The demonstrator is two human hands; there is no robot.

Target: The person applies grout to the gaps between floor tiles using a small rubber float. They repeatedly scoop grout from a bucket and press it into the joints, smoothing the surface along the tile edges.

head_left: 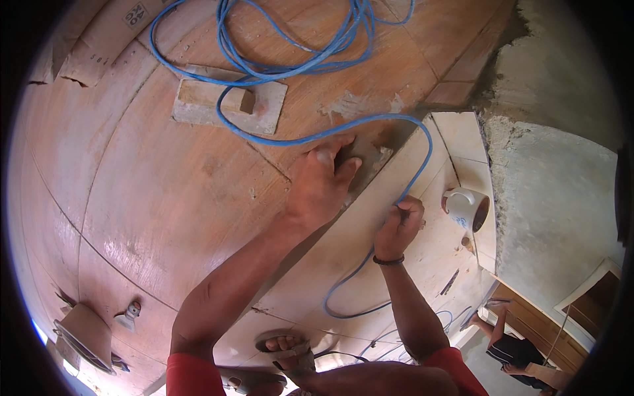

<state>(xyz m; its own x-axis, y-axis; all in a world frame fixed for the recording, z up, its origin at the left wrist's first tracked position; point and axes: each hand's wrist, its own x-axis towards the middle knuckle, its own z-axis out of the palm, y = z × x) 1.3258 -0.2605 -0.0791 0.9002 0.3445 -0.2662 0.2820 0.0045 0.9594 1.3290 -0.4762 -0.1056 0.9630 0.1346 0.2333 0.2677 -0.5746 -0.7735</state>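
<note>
My right hand point(401, 228), with a dark band at its wrist, is closed around a blue cord point(330, 138). The cord loops in from the far side and trails out below that hand across the pale tiles. My left hand point(321, 181) reaches down at a tile edge beside a smeared grey patch point(380, 158). Its thumb and forefinger are apart with a dark gap between them; the other fingers are partly hidden, and I see nothing held. Just beyond lies a plasterer's float point(264, 113) with a wooden handle, the cord crossing over it.
A white mug point(465, 208) lies tipped on the tiles at right, beside rough grey cement point(555, 191). Lower left are a bucket point(89, 335) and a small scraper-like tool point(129, 317). Brown paper packaging point(105, 46) lies far left. Another person point(515, 353) is at lower right.
</note>
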